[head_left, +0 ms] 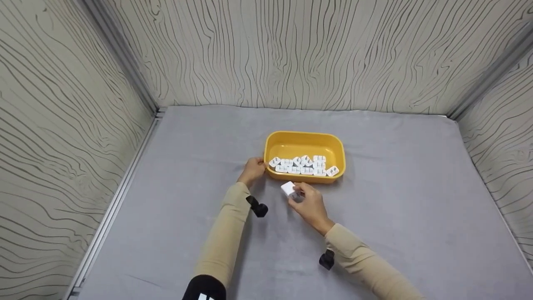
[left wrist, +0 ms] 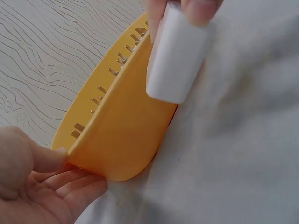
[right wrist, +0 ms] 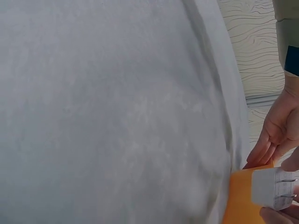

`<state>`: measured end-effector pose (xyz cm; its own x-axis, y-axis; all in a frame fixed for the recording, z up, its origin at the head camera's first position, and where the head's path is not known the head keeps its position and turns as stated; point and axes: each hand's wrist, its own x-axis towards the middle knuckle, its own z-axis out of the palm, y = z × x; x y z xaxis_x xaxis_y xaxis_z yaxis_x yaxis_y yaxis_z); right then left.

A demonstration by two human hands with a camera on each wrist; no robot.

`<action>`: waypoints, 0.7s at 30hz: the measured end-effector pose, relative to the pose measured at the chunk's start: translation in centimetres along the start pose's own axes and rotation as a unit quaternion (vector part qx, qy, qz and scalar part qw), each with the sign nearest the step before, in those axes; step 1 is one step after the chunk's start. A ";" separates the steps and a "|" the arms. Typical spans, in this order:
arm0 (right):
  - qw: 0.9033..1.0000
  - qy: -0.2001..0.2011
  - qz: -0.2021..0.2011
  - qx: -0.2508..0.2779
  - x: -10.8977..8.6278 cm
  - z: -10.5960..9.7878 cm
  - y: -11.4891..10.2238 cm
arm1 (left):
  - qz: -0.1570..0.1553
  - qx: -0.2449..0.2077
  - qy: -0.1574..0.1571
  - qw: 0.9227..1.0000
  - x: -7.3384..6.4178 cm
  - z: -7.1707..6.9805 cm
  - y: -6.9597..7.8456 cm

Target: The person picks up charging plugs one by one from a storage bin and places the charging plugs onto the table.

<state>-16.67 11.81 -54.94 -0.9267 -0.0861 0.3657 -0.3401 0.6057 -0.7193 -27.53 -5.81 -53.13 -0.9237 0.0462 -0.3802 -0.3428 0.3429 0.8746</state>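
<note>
A yellow plastic bin (head_left: 291, 176) stands on the grey cloth, with several white plug-in chargers (head_left: 307, 170) lying along its near side, metal prongs up. At the bin's left end, my left hand (head_left: 252, 170) holds the wall, thumb at the rim and fingers against the outside in the left wrist view. Just in front of the bin, my right hand (head_left: 310, 205) pinches one white charger (head_left: 287, 188) between thumb and fingers. The right wrist view shows two flat prongs on that charger (right wrist: 268, 186), pointing toward the palm side.
Grey cloth (head_left: 399, 200) covers the table. Wood-grain patterned panels (head_left: 275, 54) rise at the back and both sides, with metal rails (head_left: 120, 183) along the left edge. Each wrist wears a small black camera (head_left: 260, 210).
</note>
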 end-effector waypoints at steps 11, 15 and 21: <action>1.000 0.011 0.008 -0.019 0.0 2.1 0.0 | 0.003 0.008 0.002 1.000 0.1 -0.1 -0.1; 1.000 0.012 0.007 -0.028 -0.1 2.9 -0.1 | 0.014 0.013 0.002 1.000 0.0 -0.1 -0.2; 0.999 0.025 0.029 -0.020 -0.1 3.7 -0.3 | 0.022 0.006 0.001 1.000 -0.1 -0.1 -0.2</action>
<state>-17.05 8.73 -56.95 -0.9352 -0.0101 0.3540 -0.2784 0.6390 -0.7171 -27.42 -5.96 -53.23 -0.9383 0.0607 -0.3406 -0.2991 0.3525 0.8867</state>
